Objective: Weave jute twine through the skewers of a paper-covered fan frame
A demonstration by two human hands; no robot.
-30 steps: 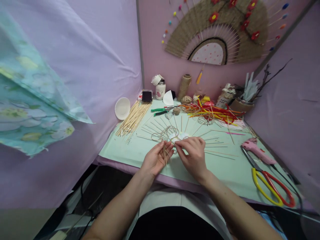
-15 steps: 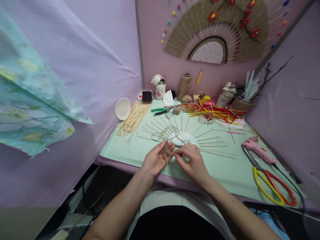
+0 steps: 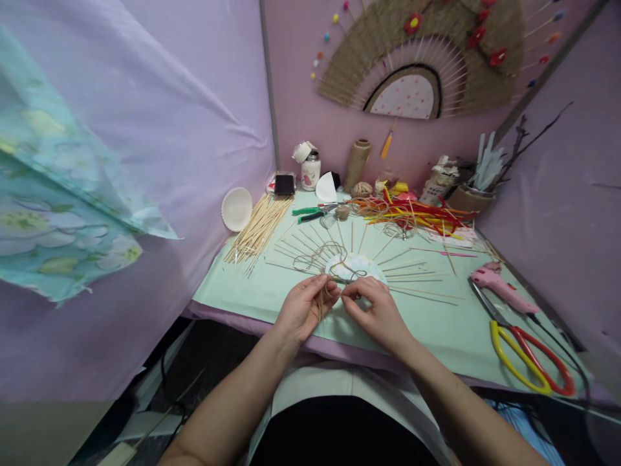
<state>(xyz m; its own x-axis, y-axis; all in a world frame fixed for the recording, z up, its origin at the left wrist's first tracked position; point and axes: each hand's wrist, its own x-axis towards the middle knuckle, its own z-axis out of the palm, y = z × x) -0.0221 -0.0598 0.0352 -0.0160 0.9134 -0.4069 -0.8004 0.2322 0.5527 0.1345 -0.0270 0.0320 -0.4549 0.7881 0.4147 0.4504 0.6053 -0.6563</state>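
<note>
Loops of thin brown twine [image 3: 321, 304] hang from my left hand [image 3: 305, 307], pinched between its thumb and fingers. My right hand [image 3: 371, 309] is closed beside it, thumb and forefinger together on a strand of the same twine. Both hands are just above the front part of the table. Behind them lies a half-round floral piece [image 3: 356, 264] with thin sticks [image 3: 407, 264] fanning out from it. A loose tangle of twine [image 3: 317, 256] rests across the sticks on the left. The hands hide the piece's lower edge.
Large scissors [image 3: 521, 356] and a pink glue gun [image 3: 502, 288] lie at right. Bamboo sticks [image 3: 262, 226] and a white paper cup [image 3: 237, 210] are at left. Green-handled pliers [image 3: 310, 213], red and yellow strips [image 3: 417, 217] and a twine spool [image 3: 358, 165] sit toward the back.
My left fingers have curled in more around the twine, where the palm was more open before. My right hand has shifted slightly, still pinching the strand. The view has tilted down a little.
</note>
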